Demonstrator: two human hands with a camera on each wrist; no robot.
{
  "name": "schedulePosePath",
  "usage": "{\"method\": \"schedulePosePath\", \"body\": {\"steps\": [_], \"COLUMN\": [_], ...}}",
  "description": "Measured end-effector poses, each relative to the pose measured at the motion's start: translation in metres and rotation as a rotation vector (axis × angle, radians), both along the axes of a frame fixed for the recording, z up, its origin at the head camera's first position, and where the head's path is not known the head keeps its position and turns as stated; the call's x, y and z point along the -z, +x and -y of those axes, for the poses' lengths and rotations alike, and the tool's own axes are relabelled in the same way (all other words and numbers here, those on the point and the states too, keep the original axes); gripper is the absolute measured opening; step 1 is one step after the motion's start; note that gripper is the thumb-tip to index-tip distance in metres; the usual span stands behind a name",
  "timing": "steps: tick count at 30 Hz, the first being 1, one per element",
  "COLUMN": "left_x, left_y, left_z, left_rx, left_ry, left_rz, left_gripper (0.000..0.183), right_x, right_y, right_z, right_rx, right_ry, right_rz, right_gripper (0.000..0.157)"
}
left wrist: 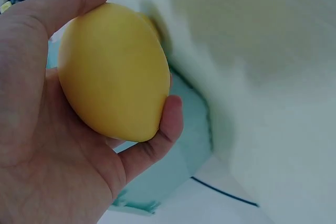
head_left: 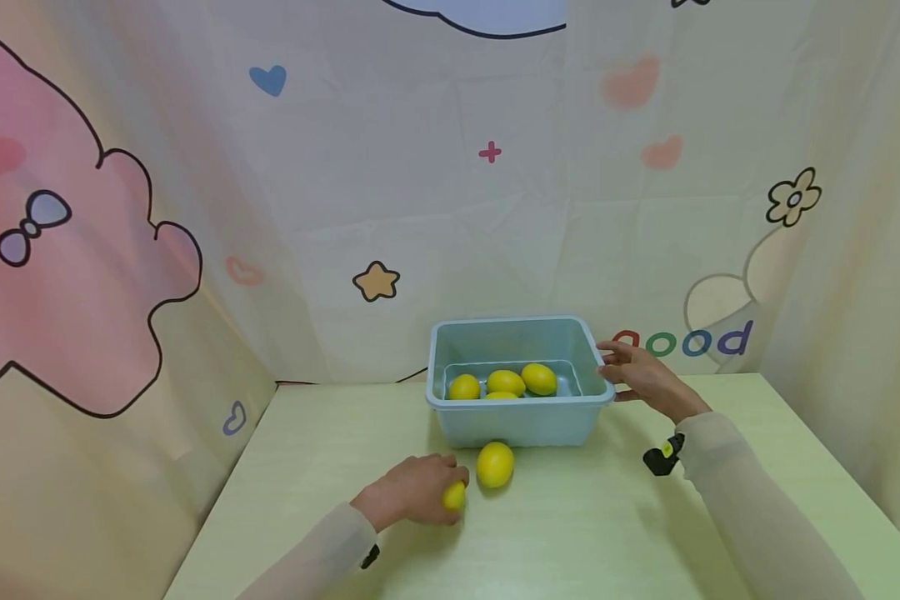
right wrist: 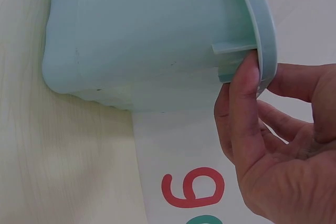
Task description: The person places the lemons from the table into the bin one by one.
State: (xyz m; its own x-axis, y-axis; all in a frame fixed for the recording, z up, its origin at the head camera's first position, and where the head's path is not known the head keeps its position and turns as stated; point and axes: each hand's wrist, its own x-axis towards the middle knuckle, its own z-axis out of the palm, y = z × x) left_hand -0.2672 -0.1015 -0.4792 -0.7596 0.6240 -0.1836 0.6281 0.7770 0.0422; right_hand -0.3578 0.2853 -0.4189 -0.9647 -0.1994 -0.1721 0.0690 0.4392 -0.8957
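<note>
My left hand (head_left: 425, 490) grips a yellow lemon (left wrist: 115, 72), its thumb on one side and fingers curled round the other. This hand is low over the table in front of the bin. Just right of it, a second lemon (head_left: 495, 465) lies on the table by the bin's front wall. The light blue plastic bin (head_left: 525, 423) stands at the back of the table with several lemons (head_left: 506, 383) on its floor. My right hand (head_left: 643, 379) holds the bin's right rim (right wrist: 266, 35), fingers under the lip and thumb at its outer edge.
The pale wooden table (head_left: 570, 525) reaches back to a printed curtain (head_left: 450, 208) close behind the bin. More curtain hangs along the left and right sides. A black wrist device (head_left: 663, 457) shows at the right sleeve.
</note>
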Motion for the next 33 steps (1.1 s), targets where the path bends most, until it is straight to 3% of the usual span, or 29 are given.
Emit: {"method": "schedulePosePath", "body": {"steps": [15,23,33], "left_x": [-0.039,-0.056,-0.085], "left_y": [0.012,0.009,0.005], "left_z": [-0.001,-0.003,-0.007], "left_rx": [0.062,0.072,0.067], "left_ry": [0.04,0.044,0.057], "left_rz": [-0.076,-0.113,-0.152], "left_gripper": [0.04,0.042,0.038], "right_x": [0.0,0.0,0.0], "right_y": [0.0,-0.001,-0.002], "right_z": [-0.001,0.0,0.0], "right_rx": [0.003,0.005,0.007], "right_ry": [0.002,0.002,-0.003], "right_rz": [0.003,0.006,0.001], "right_gripper": [0.065,0.064,0.063]}}
